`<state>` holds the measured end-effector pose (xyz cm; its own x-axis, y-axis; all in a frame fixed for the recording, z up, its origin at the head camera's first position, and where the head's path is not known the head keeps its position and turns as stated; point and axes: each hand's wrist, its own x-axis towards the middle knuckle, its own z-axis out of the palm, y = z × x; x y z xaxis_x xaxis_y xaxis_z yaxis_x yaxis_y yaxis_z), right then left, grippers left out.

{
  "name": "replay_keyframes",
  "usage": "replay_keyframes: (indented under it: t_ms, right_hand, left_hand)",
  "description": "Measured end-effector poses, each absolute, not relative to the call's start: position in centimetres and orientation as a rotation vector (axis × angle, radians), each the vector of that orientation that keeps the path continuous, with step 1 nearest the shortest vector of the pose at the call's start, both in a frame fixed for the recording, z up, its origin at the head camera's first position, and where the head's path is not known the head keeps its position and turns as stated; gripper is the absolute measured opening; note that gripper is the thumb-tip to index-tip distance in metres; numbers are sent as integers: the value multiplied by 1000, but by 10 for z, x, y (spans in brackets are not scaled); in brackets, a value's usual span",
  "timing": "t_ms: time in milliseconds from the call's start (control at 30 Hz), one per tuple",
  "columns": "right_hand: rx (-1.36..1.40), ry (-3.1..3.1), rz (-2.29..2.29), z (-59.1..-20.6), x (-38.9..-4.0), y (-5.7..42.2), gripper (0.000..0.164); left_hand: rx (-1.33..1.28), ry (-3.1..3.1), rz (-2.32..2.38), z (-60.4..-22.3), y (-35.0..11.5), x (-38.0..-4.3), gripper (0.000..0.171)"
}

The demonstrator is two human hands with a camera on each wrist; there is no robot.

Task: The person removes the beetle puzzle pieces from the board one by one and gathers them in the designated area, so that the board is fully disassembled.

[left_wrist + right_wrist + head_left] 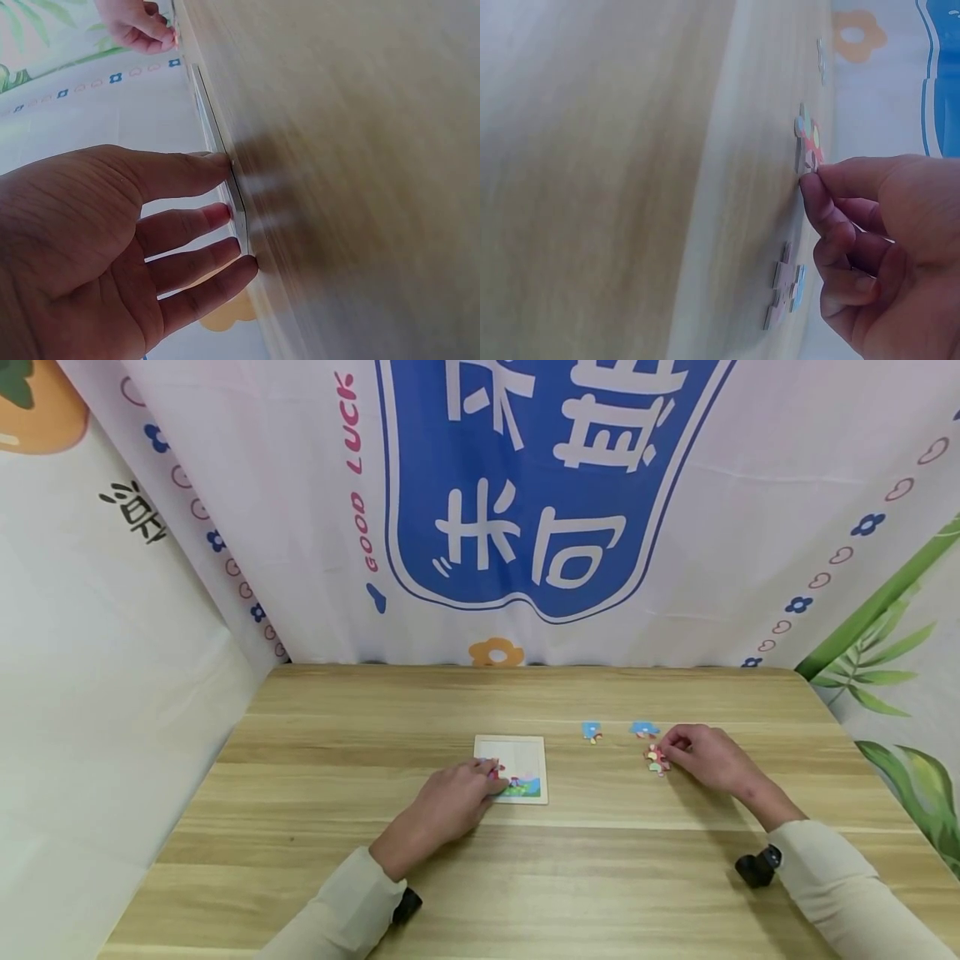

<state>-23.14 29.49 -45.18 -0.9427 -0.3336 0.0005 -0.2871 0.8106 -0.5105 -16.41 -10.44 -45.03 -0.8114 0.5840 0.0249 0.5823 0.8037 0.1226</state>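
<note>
My left hand rests on the lower left part of a shallow, light wooden puzzle tray. Its fingers are fairly straight; thumb and fingertips touch the tray and the colourful pieces fitted along its bottom. In the left wrist view, the tray shows edge-on, with the fingertips along it. To the right, my right hand pinches the edge of a mostly red puzzle piece between thumb and index finger. That red piece is low over the tabletop; whether it touches cannot be told.
Two loose blue puzzle pieces, one on the left and one on the right, lie behind the red piece on the wooden table. A printed curtain hangs along the table's back edge. Black wrist cameras sit by both cuffs.
</note>
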Motion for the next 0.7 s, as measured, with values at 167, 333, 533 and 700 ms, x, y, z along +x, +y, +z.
replay_keyframes:
  t_ms: [167, 333, 533, 700]
  right_hand:
    - [-500, 2922, -789, -452, -232, 295, 10]
    - [-498, 2930, -787, -452, -232, 295, 10]
    - [-462, 2934, -782, -447, -230, 290, 10]
    - [-458, 2926, -805, -443, -225, 279, 11]
  left_hand:
    - [963, 2967, 196, -450, -105, -164, 28]
    - [969, 2967, 193, -449, -105, -164, 28]
    - [966, 2971, 183, -449, -104, -163, 27]
    - [960, 2962, 170, -450, -105, -163, 30]
